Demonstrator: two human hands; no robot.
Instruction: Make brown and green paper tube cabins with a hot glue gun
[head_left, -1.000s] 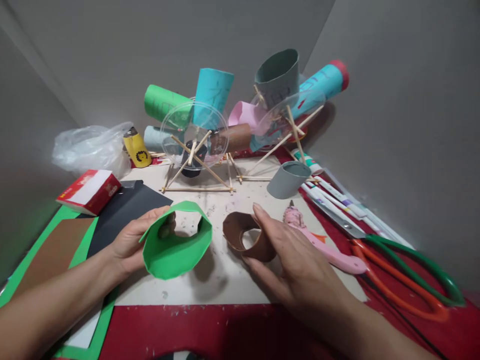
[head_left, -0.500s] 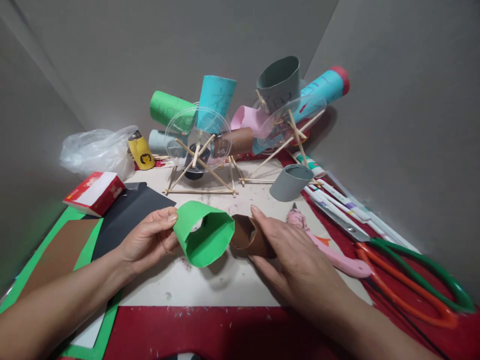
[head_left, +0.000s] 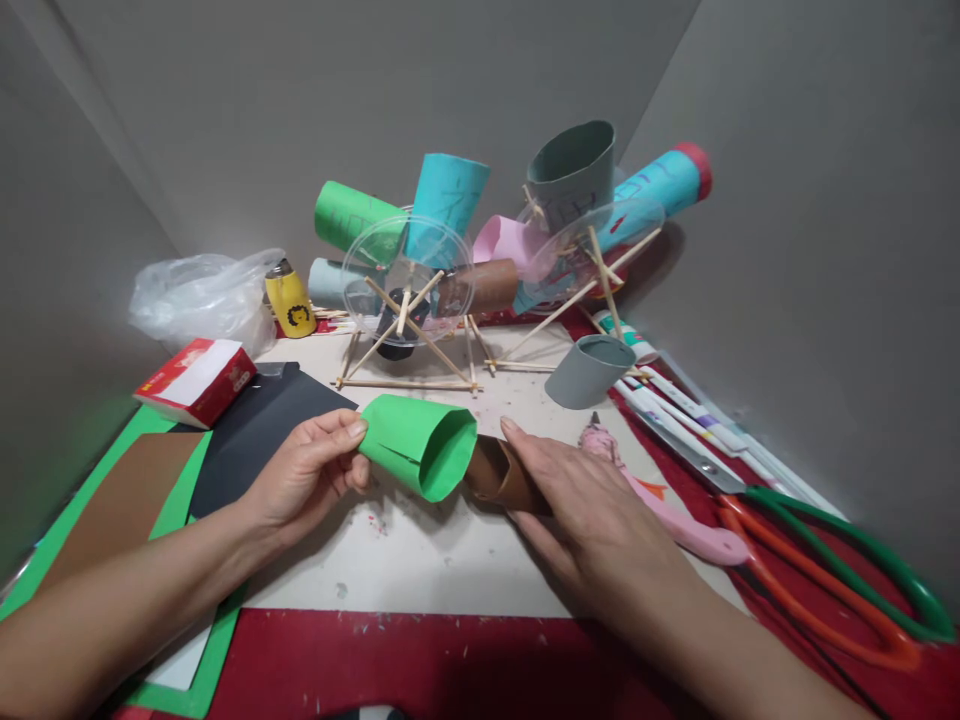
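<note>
My left hand (head_left: pixel 307 475) pinches one end of a green paper roll (head_left: pixel 416 443), curled into a tube and held just above the white board (head_left: pixel 420 560). The tube's open mouth faces right. My right hand (head_left: pixel 581 505) rests on a brown paper roll (head_left: pixel 501 475) that lies on the board, fingers curved round it. The green tube's mouth overlaps the brown roll's left end. Behind them stands a wheel model (head_left: pixel 409 300) of wooden sticks, clear discs and coloured paper tubes.
A pink glue gun (head_left: pixel 660 510) and large scissors (head_left: pixel 817 560) with orange and green handles lie to the right, beside several pens (head_left: pixel 690 400). A grey paper cup (head_left: pixel 589 370) lies behind. On the left are black, brown and green sheets (head_left: pixel 247 430), a red box (head_left: pixel 196 380), a yellow bottle (head_left: pixel 291 300), a plastic bag (head_left: pixel 199 295).
The green sheet has been curled from a wide loose loop into a tighter tube and carried right toward the brown roll. My right hand stayed on the brown roll.
</note>
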